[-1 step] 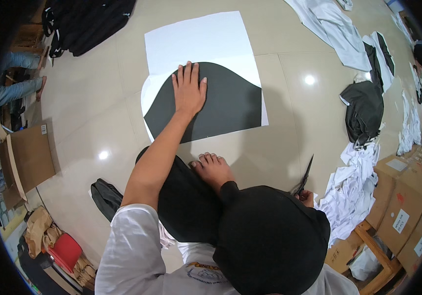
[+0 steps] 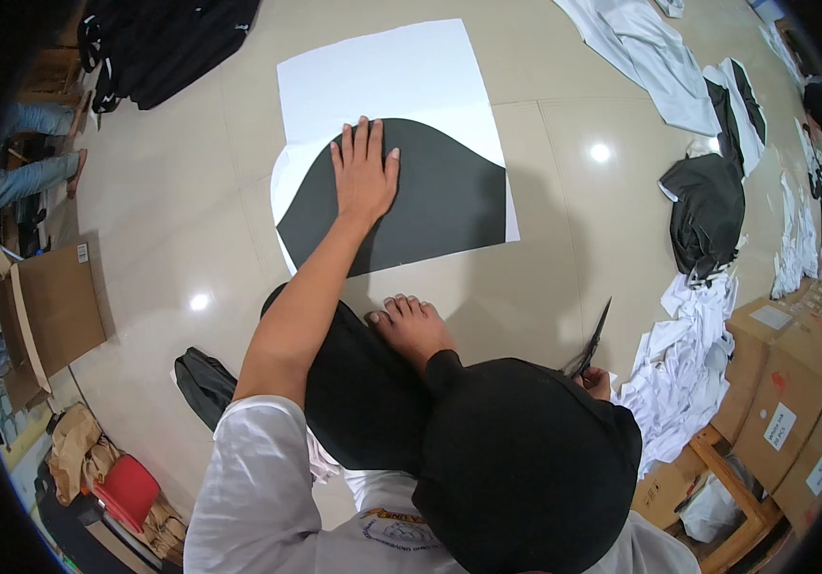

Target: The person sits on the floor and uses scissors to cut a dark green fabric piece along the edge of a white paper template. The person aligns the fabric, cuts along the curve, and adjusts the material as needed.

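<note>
Grey panel (image 2: 440, 196) lies spread on white sheet (image 2: 382, 81) I judge untrimmed toward twelve o'clock, left hand (image 2: 364, 187) flat over it, right hand (image 2: 598, 384) gripping scissors (image 2: 591, 353) at four o'clock.

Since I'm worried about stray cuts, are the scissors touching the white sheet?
No, the right hand holds the scissors off to the right, with tiled floor showing between them and the white sheet.

White paper labels (image 2: 779, 427) with dark print, right there on the stacked brown cardboard boxes (image 2: 801, 394)! Lettering and a round emblem (image 2: 399, 530) mark the white short-sleeved shirt (image 2: 248, 488); the open brown cardboard box (image 2: 62, 298) wears a small white label (image 2: 83, 253), too tiny to read.
</note>
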Demonstrator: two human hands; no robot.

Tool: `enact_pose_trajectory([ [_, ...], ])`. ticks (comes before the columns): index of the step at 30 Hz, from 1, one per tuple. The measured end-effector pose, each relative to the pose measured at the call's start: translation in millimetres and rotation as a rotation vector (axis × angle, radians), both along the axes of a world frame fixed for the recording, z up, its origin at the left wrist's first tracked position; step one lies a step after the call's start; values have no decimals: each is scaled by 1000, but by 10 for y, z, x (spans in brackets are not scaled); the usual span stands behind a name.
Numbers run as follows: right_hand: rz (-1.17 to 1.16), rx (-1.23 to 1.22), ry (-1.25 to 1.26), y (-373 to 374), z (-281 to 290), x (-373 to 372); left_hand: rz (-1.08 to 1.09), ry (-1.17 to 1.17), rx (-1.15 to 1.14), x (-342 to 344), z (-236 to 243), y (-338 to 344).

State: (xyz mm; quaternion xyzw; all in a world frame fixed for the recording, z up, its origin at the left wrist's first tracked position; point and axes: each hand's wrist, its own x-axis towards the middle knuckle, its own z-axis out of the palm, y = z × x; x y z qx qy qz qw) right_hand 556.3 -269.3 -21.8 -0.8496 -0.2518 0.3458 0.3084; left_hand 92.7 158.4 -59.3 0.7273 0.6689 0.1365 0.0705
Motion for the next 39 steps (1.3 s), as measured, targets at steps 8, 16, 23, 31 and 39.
enact_pose_trajectory([
  [8, -295, 20, 617, 94, 114, -21, 31, 71, 7, -72, -85, 29],
  [16, -243, 0, 770, 225, 117, -336, 90, 129, -38, -164, -79, 108],
  [23, 143, -153, 539, 641, 92, -828, 96, 142, -26, -160, -123, 134],
  [31, 253, -139, 593, 1297, 262, -1335, 176, 60, -61, -300, -75, 73],
  [39, 224, -177, 655, 1480, 310, -1488, 167, 124, -46, -216, -111, 40],
])
